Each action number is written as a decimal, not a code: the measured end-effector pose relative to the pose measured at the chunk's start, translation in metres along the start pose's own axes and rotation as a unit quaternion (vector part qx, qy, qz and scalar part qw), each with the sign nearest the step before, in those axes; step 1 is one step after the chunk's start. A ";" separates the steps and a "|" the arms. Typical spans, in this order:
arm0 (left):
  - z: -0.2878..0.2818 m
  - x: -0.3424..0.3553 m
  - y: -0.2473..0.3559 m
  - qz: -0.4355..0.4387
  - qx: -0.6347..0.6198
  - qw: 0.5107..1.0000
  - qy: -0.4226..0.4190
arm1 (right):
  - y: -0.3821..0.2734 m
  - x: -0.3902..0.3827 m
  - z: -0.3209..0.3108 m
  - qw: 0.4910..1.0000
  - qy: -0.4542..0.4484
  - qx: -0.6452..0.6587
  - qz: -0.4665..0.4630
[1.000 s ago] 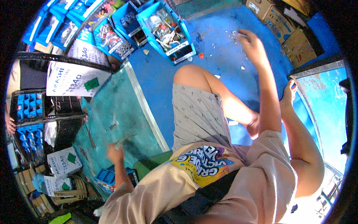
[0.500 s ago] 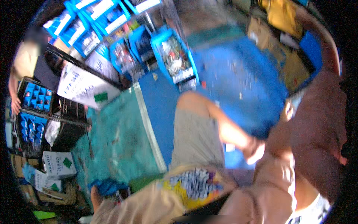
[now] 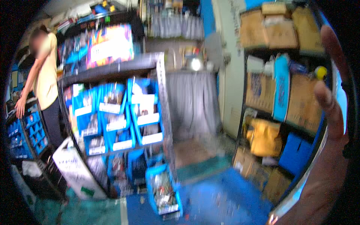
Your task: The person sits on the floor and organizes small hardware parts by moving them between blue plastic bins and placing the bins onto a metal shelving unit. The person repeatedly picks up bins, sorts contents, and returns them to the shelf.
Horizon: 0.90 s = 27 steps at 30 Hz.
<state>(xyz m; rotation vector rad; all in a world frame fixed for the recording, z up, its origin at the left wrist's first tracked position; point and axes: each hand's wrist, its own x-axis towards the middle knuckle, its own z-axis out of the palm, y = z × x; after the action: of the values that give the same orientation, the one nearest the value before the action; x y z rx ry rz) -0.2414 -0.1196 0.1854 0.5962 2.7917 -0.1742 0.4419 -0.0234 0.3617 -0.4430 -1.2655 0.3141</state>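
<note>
My right hand (image 3: 332, 105) is raised at the far right edge, partly cut off by the dark rim. Its thumb and a finger stand well apart, and I see nothing between them. Nearest to it is a shelf rack (image 3: 243, 80) with cardboard boxes (image 3: 304, 101), a light-blue upright packet (image 3: 281, 88) and a small yellow round thing (image 3: 320, 72). It appears apart from them. My left hand is out of the picture.
Ahead on the left stands a dark rack (image 3: 112, 73) of blue parts bins (image 3: 122, 125). Another blue bin (image 3: 163, 187) juts out low in front of it. A person (image 3: 47, 75) stands at far left beside more bins (image 3: 35, 129). A grey curtain (image 3: 193, 105) hangs behind.
My view has swung up from my legs and the blue floor to the racks. My legs have left the picture. My right hand now shows, raised at the right edge.
</note>
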 end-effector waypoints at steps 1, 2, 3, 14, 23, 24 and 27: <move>0.002 0.009 -0.011 -0.003 -0.001 1.000 0.006 | 0.001 -0.003 -0.001 1.000 0.008 -0.011 0.010; 0.006 0.019 -0.024 0.002 -0.009 1.000 0.011 | 0.000 -0.008 -0.003 1.000 0.010 -0.020 0.018; 0.011 0.029 -0.042 0.008 -0.016 1.000 0.014 | -0.001 -0.014 -0.003 0.999 0.012 -0.027 0.019; 0.027 0.069 -0.233 0.014 -0.270 0.963 0.020 | -0.012 -0.051 0.022 0.998 0.024 -0.025 0.052; 0.012 0.035 -0.249 -0.028 -0.604 0.795 0.041 | -0.016 -0.067 0.040 0.998 0.013 -0.019 0.058; 0.010 0.023 -0.240 0.022 -0.600 0.799 0.026 | -0.016 -0.068 0.042 0.998 0.012 -0.019 0.058; -0.007 0.001 -0.204 0.086 -0.574 0.814 0.013 | -0.017 -0.070 0.045 0.998 0.011 -0.017 0.058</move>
<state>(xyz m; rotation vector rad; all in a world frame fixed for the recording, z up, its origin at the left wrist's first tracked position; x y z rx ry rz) -0.3293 -0.3032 0.2033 0.4734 2.2201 1.4359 0.3790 -0.0646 0.3213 -0.5492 -1.2274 0.3851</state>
